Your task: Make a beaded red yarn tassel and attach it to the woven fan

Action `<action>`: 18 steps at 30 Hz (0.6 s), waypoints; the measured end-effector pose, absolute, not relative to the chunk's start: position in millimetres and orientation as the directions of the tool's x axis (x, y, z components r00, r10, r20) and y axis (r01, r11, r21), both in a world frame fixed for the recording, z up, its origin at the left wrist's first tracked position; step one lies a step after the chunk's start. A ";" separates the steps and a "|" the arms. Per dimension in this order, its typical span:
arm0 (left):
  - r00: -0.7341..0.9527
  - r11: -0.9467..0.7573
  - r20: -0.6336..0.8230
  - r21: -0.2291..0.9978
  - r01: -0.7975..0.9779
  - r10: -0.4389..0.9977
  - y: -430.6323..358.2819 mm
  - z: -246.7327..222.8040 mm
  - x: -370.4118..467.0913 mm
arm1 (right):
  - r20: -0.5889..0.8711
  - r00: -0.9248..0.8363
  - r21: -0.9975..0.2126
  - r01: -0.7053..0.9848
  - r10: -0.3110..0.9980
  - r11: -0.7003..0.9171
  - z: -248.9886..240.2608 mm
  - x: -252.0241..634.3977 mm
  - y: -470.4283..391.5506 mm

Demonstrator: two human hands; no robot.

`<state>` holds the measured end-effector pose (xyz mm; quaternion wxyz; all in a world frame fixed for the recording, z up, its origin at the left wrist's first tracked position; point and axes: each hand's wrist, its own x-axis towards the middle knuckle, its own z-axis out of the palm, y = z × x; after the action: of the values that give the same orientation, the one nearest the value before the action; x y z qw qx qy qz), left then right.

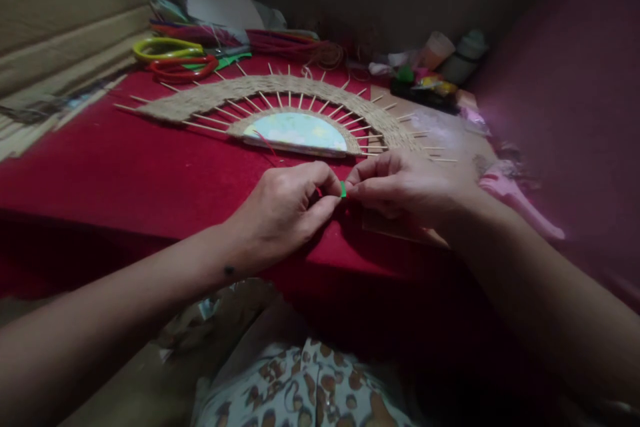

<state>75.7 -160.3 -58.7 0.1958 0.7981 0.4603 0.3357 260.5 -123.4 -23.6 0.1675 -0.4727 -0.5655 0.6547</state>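
Observation:
Both hands meet above the front of the red-covered table, pinching a small green strip (343, 189) between them. My left hand (295, 203) is closed on the strip's left side with thumb and forefinger. From the right, my right hand (400, 183) grips its other end the same way. Just beyond them lies a half-round woven fan frame (300, 84) of twine and thin sticks, with a pale blue patterned half-disc (300, 129) at its centre. A thin red thread (265, 143) trails from the half-disc toward my left hand; where it ends is hidden.
Scissors with yellow and red handles (184, 69) lie at the back left, near a bundle of coloured strands (285, 41). A brown board (450, 130) is under the fan's right end. Farther right are a pink plastic tool (520, 197), a cup (438, 49) and a bottle (470, 53).

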 end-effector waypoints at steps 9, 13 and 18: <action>0.358 -0.509 0.362 0.625 0.592 0.861 -163.1 -59.8 73.1 | -0.428 -0.453 -0.878 0.415 0.782 -0.240 -19.2 261.2 -126.7; 0.358 -0.531 0.393 0.580 0.618 0.847 -164.2 -59.4 73.7 | -0.427 -0.430 -0.872 0.430 0.795 -0.236 -18.4 259.6 -130.2; 0.357 -0.535 0.405 0.544 0.646 0.842 -164.4 -58.9 74.2 | -0.398 -0.446 -0.906 0.331 0.802 -0.265 -23.5 260.9 -130.9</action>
<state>74.2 -164.4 -58.9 0.1470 0.8104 0.4591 0.3330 260.9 -130.9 -23.5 0.1882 -0.4917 -0.5763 0.6251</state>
